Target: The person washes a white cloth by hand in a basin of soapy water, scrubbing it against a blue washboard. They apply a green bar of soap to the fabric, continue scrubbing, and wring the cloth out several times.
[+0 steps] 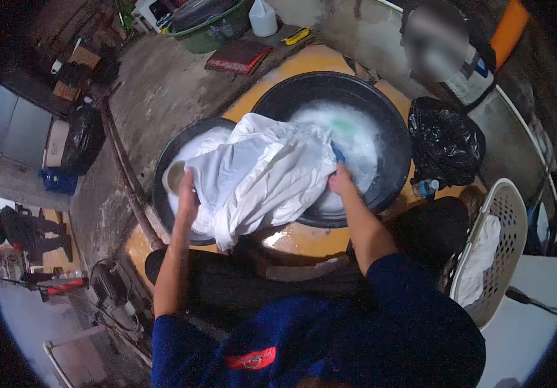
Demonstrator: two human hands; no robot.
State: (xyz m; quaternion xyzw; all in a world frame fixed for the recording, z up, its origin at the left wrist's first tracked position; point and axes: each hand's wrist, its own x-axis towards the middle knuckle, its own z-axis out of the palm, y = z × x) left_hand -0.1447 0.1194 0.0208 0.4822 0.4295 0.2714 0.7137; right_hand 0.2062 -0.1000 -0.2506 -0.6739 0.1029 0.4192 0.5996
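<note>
A large wet white cloth [265, 168], bunched in folds, stretches between my hands over two black tubs. My left hand [189, 197] is closed on its left side, beside a beige rounded rim [174, 177]. At the cloth's right edge my right hand [340, 180] is closed, with a small blue piece [338, 153] showing just above its fingers. The larger black tub [395, 123] holds foamy water with a greenish patch. Under the cloth's left part, the smaller black tub [163, 155] holds white suds. Cloth hides much of both tubs' near sides.
A beige laundry basket [516, 220] with white fabric stands at my right. Behind it sits a black plastic bag [445, 139], near a small bottle [426, 188]. A white jug [263, 19] and a green basin [207, 39] are at the back. A person [447, 52] is at upper right.
</note>
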